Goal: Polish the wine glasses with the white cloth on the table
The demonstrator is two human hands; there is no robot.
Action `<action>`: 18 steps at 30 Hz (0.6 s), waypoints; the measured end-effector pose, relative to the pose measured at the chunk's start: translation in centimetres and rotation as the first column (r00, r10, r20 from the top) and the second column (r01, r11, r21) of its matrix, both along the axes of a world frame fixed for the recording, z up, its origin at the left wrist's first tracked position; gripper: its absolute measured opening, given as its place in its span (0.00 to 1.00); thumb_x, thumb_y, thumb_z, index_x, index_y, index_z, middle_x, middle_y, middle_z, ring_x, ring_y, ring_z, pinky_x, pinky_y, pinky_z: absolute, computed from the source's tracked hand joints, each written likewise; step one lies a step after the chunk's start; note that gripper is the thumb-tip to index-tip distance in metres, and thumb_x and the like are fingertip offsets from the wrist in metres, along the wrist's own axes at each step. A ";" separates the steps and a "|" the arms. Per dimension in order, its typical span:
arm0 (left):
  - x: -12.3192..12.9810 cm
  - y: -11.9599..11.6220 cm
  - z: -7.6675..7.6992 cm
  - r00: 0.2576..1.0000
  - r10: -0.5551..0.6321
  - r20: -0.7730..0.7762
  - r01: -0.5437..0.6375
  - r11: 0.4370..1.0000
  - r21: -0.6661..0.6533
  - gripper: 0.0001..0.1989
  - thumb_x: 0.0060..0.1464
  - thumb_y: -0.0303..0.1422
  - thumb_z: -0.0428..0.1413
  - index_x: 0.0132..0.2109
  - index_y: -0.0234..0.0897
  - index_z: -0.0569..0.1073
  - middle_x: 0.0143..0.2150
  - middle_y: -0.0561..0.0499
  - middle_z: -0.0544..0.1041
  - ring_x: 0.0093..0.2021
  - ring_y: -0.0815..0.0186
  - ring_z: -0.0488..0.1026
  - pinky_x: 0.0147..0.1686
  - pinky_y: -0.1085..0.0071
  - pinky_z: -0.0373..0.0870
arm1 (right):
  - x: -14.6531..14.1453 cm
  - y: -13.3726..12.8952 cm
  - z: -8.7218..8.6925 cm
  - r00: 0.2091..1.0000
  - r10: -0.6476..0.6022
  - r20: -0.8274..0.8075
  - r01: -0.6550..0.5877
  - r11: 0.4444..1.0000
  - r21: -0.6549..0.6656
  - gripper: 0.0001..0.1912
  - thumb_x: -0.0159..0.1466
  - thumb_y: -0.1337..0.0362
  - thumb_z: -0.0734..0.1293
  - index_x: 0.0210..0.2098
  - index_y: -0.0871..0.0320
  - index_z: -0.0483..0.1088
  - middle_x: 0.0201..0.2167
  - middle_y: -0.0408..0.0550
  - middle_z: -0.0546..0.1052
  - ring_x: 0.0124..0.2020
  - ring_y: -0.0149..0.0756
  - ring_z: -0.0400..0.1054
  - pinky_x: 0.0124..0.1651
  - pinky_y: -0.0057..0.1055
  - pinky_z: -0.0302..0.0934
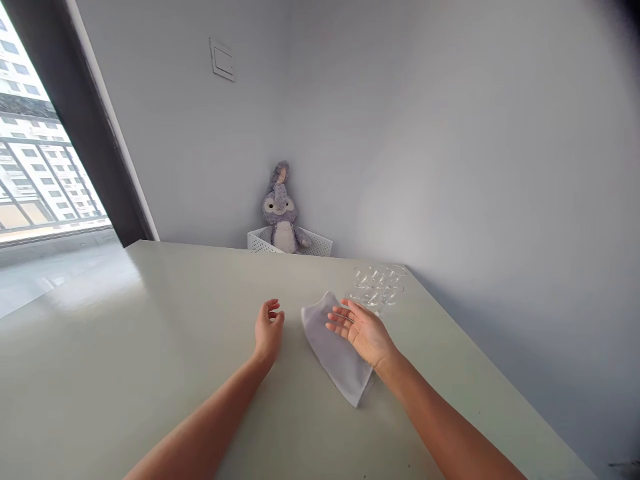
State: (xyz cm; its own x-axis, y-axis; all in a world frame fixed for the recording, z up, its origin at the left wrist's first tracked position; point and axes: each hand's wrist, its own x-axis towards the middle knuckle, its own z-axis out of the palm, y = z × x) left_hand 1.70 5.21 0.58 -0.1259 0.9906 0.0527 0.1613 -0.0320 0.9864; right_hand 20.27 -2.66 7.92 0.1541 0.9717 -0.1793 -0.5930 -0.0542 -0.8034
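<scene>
A light grey-purple cloth (333, 353) lies on the pale table, partly covered from view by my right hand (364, 331). That hand is palm up with its fingers apart, over the cloth, and holds nothing. To the left of the cloth, my left hand (269, 329) is above the table with its fingers loosely curved and a gap between them and the thumb; nothing is in it. Several clear glasses (375, 283) stand close together just beyond my right hand, near the table's far right corner.
Behind the far edge of the table (190, 347), a plush rabbit (284, 213) sits in a white perforated basket (323, 247). Grey walls meet behind it, with a switch (223, 60) on the left one. A window (40, 147) is at far left.
</scene>
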 end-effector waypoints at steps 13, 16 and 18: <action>8.5 -6.2 2.0 0.736 -0.392 -0.552 0.516 0.852 0.083 0.20 0.50 0.36 0.50 0.52 0.38 0.63 0.54 0.42 0.65 0.55 0.57 0.61 0.52 0.58 0.59 | 7.7 -1.9 -6.5 0.938 -0.144 0.316 0.186 0.977 -0.108 0.12 0.49 0.58 0.71 0.28 0.59 0.70 0.21 0.41 0.68 0.20 0.26 0.59 0.19 0.22 0.55; 10.9 -7.1 1.1 0.616 -0.394 -0.683 0.532 0.847 -0.008 0.27 0.54 0.47 0.44 0.56 0.36 0.60 0.61 0.38 0.56 0.61 0.51 0.51 0.56 0.49 0.50 | 8.8 -2.3 -6.0 0.928 -0.176 0.329 0.202 0.978 -0.048 0.11 0.50 0.58 0.71 0.30 0.58 0.71 0.22 0.40 0.67 0.20 0.26 0.58 0.20 0.22 0.54; 11.6 -7.1 0.0 0.562 -0.345 -0.752 0.518 0.856 -0.005 0.31 0.54 0.50 0.40 0.58 0.35 0.57 0.63 0.37 0.51 0.63 0.49 0.44 0.58 0.46 0.43 | 9.1 -2.6 -5.6 0.920 -0.167 0.355 0.191 0.981 -0.035 0.10 0.53 0.57 0.69 0.30 0.57 0.71 0.22 0.40 0.67 0.21 0.26 0.58 0.21 0.22 0.54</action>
State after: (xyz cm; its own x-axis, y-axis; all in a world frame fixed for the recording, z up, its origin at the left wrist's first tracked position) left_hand 13.34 -1.87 0.56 0.4759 0.8707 0.1239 0.7105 -0.4636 0.5294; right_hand 29.40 -5.21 2.35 0.3889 0.9095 -0.1468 -0.2807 -0.0347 -0.9592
